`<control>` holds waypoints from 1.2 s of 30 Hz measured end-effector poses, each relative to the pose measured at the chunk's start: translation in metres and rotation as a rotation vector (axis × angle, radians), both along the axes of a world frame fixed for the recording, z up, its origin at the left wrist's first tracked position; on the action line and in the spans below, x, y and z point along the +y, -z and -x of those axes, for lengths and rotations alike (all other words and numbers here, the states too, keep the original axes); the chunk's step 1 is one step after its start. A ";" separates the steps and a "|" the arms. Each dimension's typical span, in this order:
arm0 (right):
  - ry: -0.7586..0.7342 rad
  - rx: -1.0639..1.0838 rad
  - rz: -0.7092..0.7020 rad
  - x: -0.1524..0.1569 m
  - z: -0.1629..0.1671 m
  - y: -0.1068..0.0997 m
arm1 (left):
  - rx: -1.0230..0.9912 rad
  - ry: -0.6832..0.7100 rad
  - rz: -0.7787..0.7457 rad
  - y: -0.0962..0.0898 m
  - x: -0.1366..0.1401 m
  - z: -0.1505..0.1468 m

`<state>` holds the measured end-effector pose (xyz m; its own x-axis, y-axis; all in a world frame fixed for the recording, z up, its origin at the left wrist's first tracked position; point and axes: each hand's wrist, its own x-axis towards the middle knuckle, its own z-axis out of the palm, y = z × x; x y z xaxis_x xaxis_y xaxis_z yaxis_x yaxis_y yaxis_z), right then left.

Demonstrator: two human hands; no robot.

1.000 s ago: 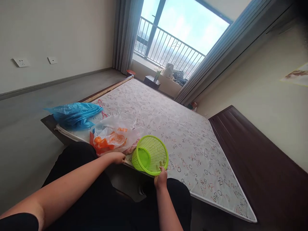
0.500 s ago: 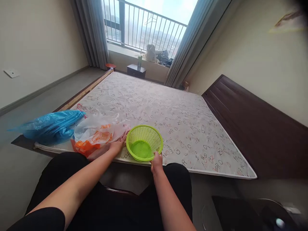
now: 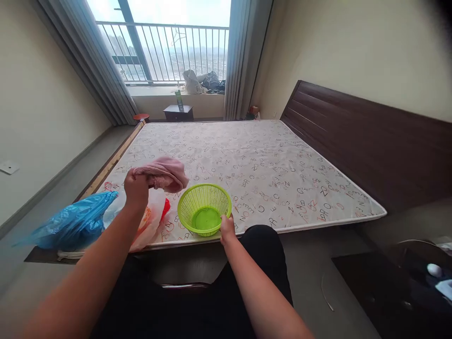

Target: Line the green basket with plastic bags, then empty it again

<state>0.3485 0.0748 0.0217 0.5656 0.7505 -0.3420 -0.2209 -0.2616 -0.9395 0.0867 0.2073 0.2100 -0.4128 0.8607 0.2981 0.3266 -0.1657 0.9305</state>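
My left hand (image 3: 137, 190) is closed on a crumpled pink cloth (image 3: 165, 172), raised above the bed and to the left of the basket. It could be a towel or a garment; its folds hide which. A green plastic basket (image 3: 205, 209) with openwork walls and nothing inside sits at the near edge of the mattress. My right hand (image 3: 228, 228) grips the basket's rim at its near right side. Under my left forearm lies a white and orange plastic bag (image 3: 151, 219), partly covered by the arm. Beside it is a blue plastic bag (image 3: 76, 221).
The patterned mattress (image 3: 247, 160) stretches ahead to a dark headboard (image 3: 353, 122) on the right. A nightstand (image 3: 173, 113) with a green glass vessel (image 3: 179, 100) stands beyond it, near a red stool (image 3: 141, 116). A dark low table (image 3: 384, 287) is at lower right.
My left hand has risen from beside the basket and the white bag, now with the pink cloth in it. My right hand stays on the basket rim. The camera view has turned.
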 end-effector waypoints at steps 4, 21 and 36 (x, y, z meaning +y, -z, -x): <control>-0.016 0.040 0.001 -0.003 0.003 -0.010 | -0.156 0.105 -0.003 -0.036 -0.032 -0.017; -0.367 0.067 0.063 -0.034 -0.022 -0.014 | -0.120 0.336 0.460 0.163 -0.103 0.002; -0.565 -0.801 -0.197 0.035 -0.008 -0.110 | -0.571 0.617 0.387 0.160 -0.109 -0.033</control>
<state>0.3568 0.1095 0.1320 0.1176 0.9826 0.1435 0.6053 0.0436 -0.7948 0.1194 0.0985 0.0501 0.1557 0.9741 -0.1639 -0.2412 0.1984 0.9500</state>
